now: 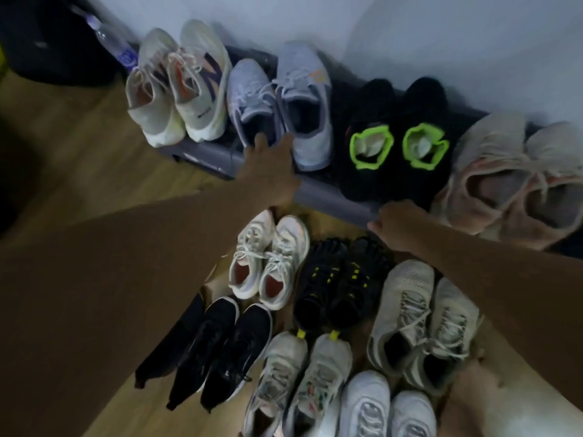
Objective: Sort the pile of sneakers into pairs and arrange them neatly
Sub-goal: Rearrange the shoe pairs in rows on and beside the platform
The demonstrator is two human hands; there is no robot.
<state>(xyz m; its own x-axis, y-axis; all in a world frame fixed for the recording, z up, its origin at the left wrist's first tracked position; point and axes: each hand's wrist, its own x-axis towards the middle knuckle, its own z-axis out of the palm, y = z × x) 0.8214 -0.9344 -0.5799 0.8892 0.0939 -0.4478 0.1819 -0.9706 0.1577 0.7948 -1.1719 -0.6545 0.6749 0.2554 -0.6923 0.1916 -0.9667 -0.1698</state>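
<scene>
Where the left grip (269,159) reaches out, it lies on the heels of the pale blue-grey mesh sneakers (303,99), a pair standing toes to the wall on the low dark grey shelf (331,197). Blur hides whether its fingers clasp or merely touch.
Left of that grip, same shelf: cream knit sneakers with purple-and-orange side marks (179,86).
Between the two grips, further off: black sneakers with neon-green collars (397,137).
Right grip (399,223): fingers curled at the shelf's front edge, just before the black pair. Whether it clasps the edge cannot be told.
Right of it: pinkish-beige knit sneakers (511,178).
Nearer the person than both grips, on the wooden floor (63,137), each pair side by side:
- white lace-up sneakers (271,260)
- black strapped shoes with yellow marks (337,279)
- grey knit sneakers (422,316)
- black mesh sneakers (220,345)
- off-white sneakers with yellow heel tabs (299,380)
- white padded sneakers (385,411)
</scene>
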